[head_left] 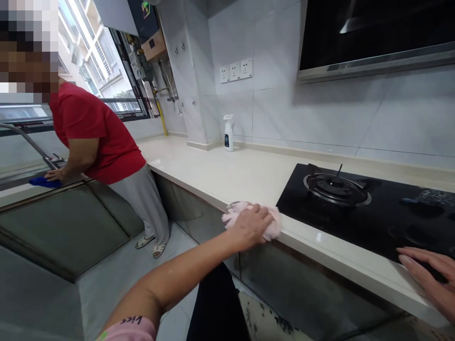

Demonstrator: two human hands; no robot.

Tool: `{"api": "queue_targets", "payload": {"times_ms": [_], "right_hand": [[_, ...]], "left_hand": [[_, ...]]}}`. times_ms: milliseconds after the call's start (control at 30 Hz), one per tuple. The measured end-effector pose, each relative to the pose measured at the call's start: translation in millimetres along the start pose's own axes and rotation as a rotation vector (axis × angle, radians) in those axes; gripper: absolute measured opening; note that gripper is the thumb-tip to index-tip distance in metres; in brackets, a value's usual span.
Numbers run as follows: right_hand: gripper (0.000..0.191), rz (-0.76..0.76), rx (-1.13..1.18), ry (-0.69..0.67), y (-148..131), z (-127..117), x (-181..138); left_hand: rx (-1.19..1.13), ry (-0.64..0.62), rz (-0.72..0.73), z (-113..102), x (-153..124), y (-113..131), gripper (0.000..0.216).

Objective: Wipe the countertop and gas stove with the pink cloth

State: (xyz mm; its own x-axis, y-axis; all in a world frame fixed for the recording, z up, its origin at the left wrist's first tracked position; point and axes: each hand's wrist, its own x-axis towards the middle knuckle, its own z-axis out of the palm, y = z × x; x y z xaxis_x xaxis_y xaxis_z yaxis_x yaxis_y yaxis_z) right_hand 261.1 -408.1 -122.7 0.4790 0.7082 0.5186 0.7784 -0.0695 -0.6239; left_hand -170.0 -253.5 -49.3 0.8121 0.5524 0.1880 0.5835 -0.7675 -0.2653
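My left hand (251, 226) presses a pale pink cloth (273, 226) against the front edge of the cream countertop (213, 173), its fingers curled over the fabric. The cloth is bunched and drapes a little over the edge, close to the near left corner of the black gas stove (298, 201). At the right side of the view, my right hand (432, 272) rests by the stove's front edge with its fingers stretched out. Part of that hand is cut off by the frame. No object shows in it.
A white spray bottle (229, 135) stands against the back wall. The burner (336, 187) rises from the stove, under a dark range hood (377, 35). On the left, a person in a red shirt (95, 132) leans over the sink with a blue cloth (46, 181).
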Motion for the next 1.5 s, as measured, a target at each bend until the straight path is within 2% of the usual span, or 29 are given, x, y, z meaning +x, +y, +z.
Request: {"api": "queue_targets", "payload": {"times_ms": [100,167,233,333,400,500,633,767,900,1000,1100,1167,1267,1367,1500], "right_hand": [[0.046,0.016,-0.033,-0.109,-10.4,-6.1,1.7],[0.049,0.030,-0.052,-0.106,-15.7,-7.6,3.4],[0.049,0.029,-0.062,-0.105,-17.7,-8.0,4.8],[0.048,-0.006,-0.064,-0.093,-14.9,-8.2,5.3],[0.048,-0.030,-0.070,-0.106,-11.5,-8.7,4.7],[0.053,-0.074,-0.106,-0.138,-7.5,-9.4,3.8],[0.059,-0.110,-0.156,-0.145,-6.8,-10.4,2.4],[0.058,-0.099,-0.173,-0.187,-10.2,-12.6,-0.2],[0.055,-0.144,-0.207,-0.198,-14.1,-13.8,-2.9],[0.055,-0.168,-0.218,-0.189,-16.6,-12.4,-4.2],[0.054,-0.177,-0.208,-0.188,-19.7,-10.2,-5.2],[0.054,-0.188,-0.199,-0.177,-22.3,-8.7,-6.3],[0.054,-0.191,-0.197,-0.161,-26.0,-6.7,-8.4],[0.056,-0.179,-0.209,-0.149,-28.9,-5.2,-10.0],[0.057,-0.163,-0.238,-0.143,-33.4,-5.2,-10.6]], "left_hand": [[-0.013,0.123,0.162,-2.8,26.3,63.8,0.041],[-0.030,0.241,0.258,-6.6,40.6,104.0,0.025],[-0.017,0.356,0.323,-12.8,52.0,138.8,0.025],[0.039,0.462,0.353,-23.5,62.4,172.0,0.035],[0.049,0.461,0.394,-27.4,64.2,177.8,0.037],[-0.057,0.389,0.434,-23.1,59.9,164.7,0.033],[-0.177,0.303,0.299,-2.4,45.3,121.4,0.054],[-0.178,0.141,0.094,9.7,25.7,55.0,0.076],[-0.196,-0.067,-0.103,0.9,7.7,-27.6,0.098],[-0.217,-0.170,-0.204,-7.3,-3.6,-84.9,0.104],[-0.237,-0.239,-0.240,-8.5,-12.4,-118.7,0.097],[-0.226,-0.201,-0.246,-4.6,-15.7,-122.2,0.089],[-0.158,-0.058,-0.185,4.5,-16.4,-100.5,0.082],[-0.109,0.081,-0.056,9.4,-10.4,-56.0,0.082],[-0.090,0.198,0.090,4.1,12.5,21.1,0.083]]}}
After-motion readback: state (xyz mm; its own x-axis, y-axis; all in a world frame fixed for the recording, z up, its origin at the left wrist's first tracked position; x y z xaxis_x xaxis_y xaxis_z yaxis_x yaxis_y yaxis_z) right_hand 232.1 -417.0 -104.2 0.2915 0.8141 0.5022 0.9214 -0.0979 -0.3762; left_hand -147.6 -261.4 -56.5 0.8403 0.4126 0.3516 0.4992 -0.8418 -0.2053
